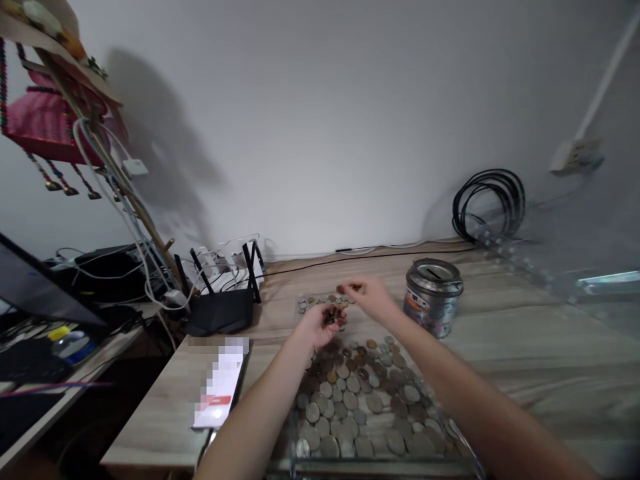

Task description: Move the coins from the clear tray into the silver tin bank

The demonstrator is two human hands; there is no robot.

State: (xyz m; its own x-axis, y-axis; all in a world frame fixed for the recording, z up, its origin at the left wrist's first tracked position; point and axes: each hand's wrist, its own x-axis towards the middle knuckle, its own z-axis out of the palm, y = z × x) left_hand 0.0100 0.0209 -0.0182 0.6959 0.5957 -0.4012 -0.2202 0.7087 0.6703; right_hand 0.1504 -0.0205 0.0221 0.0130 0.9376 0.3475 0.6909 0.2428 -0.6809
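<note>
My left hand (319, 324) is cupped palm-up over the table and holds several dark coins (334, 315). My right hand (367, 295) reaches just beyond it, fingers pinched on a small coin at their tips. Below both forearms lies a wide spread of coins (356, 401), silver and brown, on a clear sheet. A short row of coins (320, 301) sits past my hands. A metal tin with a slotted lid (433, 294) stands upright to the right of my right hand.
A phone (221, 385) with a lit screen lies left of the coins. A black router (221, 307) and tangled cables sit at the back left. A coil of black cable (489, 204) leans on the wall. A monitor edge (35, 283) is at far left.
</note>
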